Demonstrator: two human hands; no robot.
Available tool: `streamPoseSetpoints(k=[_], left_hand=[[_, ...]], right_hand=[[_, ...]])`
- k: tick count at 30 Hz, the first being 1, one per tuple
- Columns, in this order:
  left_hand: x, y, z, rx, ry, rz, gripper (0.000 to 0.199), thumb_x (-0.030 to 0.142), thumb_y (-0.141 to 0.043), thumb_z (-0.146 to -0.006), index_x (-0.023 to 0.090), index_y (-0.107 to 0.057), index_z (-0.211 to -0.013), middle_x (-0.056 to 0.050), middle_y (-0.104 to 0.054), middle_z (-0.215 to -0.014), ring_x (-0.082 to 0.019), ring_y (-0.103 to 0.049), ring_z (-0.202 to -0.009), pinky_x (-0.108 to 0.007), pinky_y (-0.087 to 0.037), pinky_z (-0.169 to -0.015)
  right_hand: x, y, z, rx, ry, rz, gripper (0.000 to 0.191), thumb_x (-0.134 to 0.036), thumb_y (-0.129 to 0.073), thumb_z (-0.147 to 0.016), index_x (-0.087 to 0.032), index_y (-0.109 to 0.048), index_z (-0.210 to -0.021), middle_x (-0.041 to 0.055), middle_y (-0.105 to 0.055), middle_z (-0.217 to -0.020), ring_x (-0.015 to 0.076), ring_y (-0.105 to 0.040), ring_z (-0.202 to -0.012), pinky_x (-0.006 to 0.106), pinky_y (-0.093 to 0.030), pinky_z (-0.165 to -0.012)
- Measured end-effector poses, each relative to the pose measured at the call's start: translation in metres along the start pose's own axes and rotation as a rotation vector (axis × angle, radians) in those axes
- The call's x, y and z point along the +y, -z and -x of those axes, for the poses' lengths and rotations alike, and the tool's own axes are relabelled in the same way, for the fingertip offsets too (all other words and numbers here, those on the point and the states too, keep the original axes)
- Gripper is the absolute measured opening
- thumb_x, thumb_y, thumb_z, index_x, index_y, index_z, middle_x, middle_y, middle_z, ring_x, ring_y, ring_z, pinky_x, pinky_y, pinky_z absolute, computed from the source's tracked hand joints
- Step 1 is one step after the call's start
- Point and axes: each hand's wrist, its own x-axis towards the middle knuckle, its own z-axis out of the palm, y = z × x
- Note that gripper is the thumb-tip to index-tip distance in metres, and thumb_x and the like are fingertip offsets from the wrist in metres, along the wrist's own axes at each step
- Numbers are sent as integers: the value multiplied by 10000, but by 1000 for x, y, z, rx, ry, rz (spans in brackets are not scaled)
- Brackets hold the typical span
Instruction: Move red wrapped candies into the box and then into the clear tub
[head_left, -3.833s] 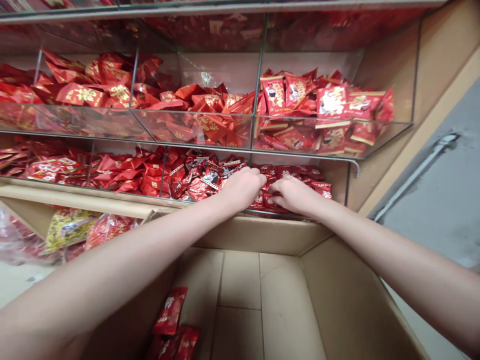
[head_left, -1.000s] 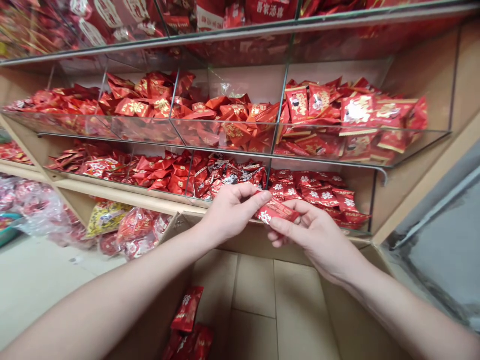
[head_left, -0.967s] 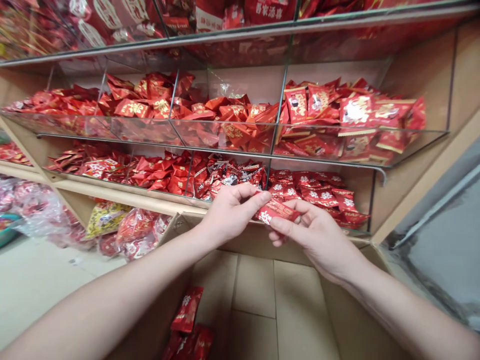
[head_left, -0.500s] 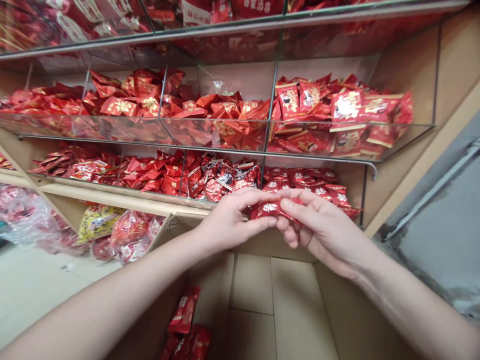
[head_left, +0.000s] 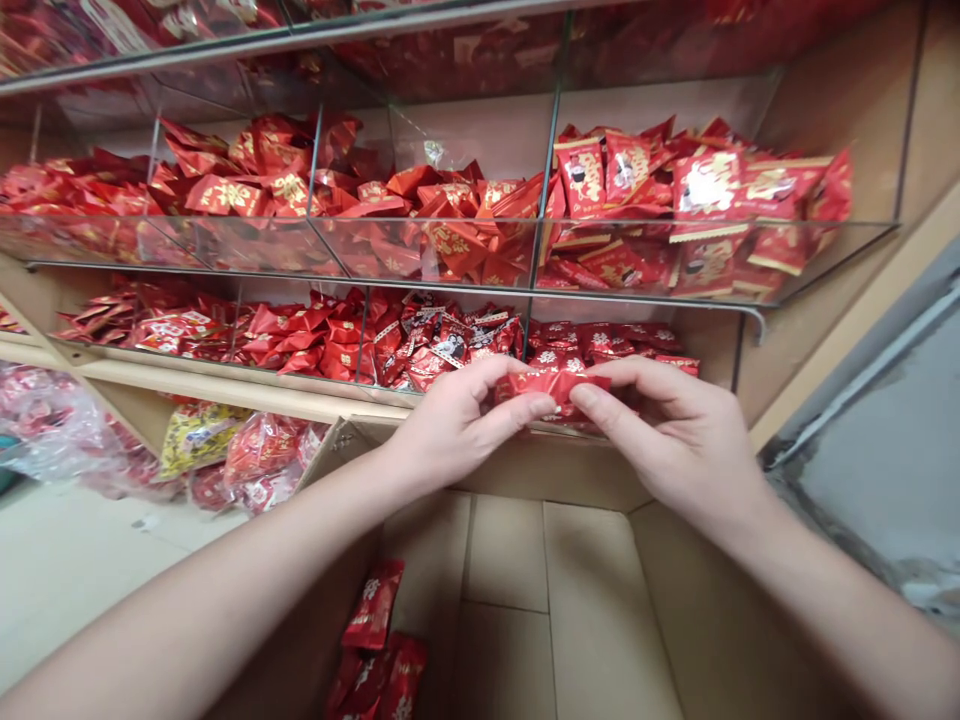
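Observation:
Between my hands is a small red candy packet (head_left: 551, 383) with pale markings. My left hand (head_left: 469, 415) pinches its left end between thumb and fingers. The other end is gripped by my right hand (head_left: 660, 420), thumb in front and fingers behind. Both hands are above the far edge of an open cardboard box (head_left: 592, 590), in front of the lowest shelf bins. Several similar red packets (head_left: 375, 605) lie inside the box at its left side, partly behind my left forearm.
Glass-divided shelves (head_left: 450, 285) hold heaps of red wrapped packets (head_left: 709, 190). On the floor at left lie plastic bags of red packets (head_left: 266, 450) and a yellow patterned bag (head_left: 199, 437). A grey wall with a pipe (head_left: 874, 370) stands at right.
My right hand has turned and shifted slightly right, its fingers now at the packet's right end. The packet has risen a little and lies more level. The camera view has shifted slightly.

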Motion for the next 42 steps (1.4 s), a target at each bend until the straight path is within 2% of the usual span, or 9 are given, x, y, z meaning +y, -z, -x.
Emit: streamPoseSetpoints(k=[6,13,23,27,32,35,38,40,42], left_hand=[[4,4,1,-3,-61,-182,273,385,-405,-851,173,-456,-686,28,-437,-618,-99,-417,-580,-210,-341,-554],[6,4,0,3,-57,-53,376,370,-309,-891,177,-304,-568,41,-321,-582,-79,-325,-537,-201,-308,-528],[25,-7,9,243,-81,113,383,323,-372,-878,180,-306,-528,42,-307,-523,-75,-265,-464,-216,-276,-460],[25,-9,9,262,-64,169,393,345,-377,-874,184,-308,-521,43,-307,-503,-76,-268,-447,-221,-282,-451],[16,0,8,392,-64,-12,402,374,-421,-850,179,-332,-510,40,-289,-519,-80,-285,-471,-213,-294,-466],[15,9,7,279,-43,2,305,389,-445,-833,179,-506,-620,25,-437,-559,-89,-407,-520,-198,-362,-517],[16,19,6,-8,17,80,238,387,-572,-745,186,-623,-861,-16,-604,-722,-134,-545,-660,-209,-430,-588],[17,23,5,-250,68,63,239,335,-636,-695,186,-657,-881,-26,-644,-772,-151,-574,-697,-214,-450,-608],[18,22,4,-383,135,63,183,285,-628,-708,181,-677,-851,-25,-659,-766,-141,-581,-679,-212,-459,-611]], right_hand=[[-4,-2,2,-95,-69,-43,172,-350,-522,-806,-195,-565,-744,1,-549,-647,110,-481,-560,229,-385,-505],[-10,1,2,-234,-6,35,341,-368,-420,-858,-192,-422,-566,-24,-382,-524,91,-362,-490,219,-302,-462],[-17,2,12,-40,85,-59,311,-356,-439,-851,-215,-464,-575,9,-441,-546,117,-399,-504,255,-332,-459],[-18,-1,10,-8,-33,-131,301,-409,-456,-834,-219,-505,-606,15,-478,-563,123,-428,-513,252,-350,-460],[-17,-5,5,-246,-212,-326,280,-443,-486,-806,-202,-483,-665,-17,-508,-574,105,-489,-490,230,-385,-462],[-15,-3,5,-346,-176,-208,227,-392,-475,-825,-194,-485,-716,-17,-521,-608,102,-494,-530,221,-366,-477],[-12,1,5,-413,-19,16,236,-333,-467,-835,-186,-461,-651,-26,-482,-592,89,-442,-543,216,-319,-493],[-10,3,5,-456,71,66,245,-294,-468,-834,-182,-444,-618,-34,-465,-581,77,-411,-531,213,-299,-495],[-9,3,5,-447,80,48,256,-283,-467,-834,-180,-434,-601,-41,-452,-562,70,-393,-513,210,-293,-488]])
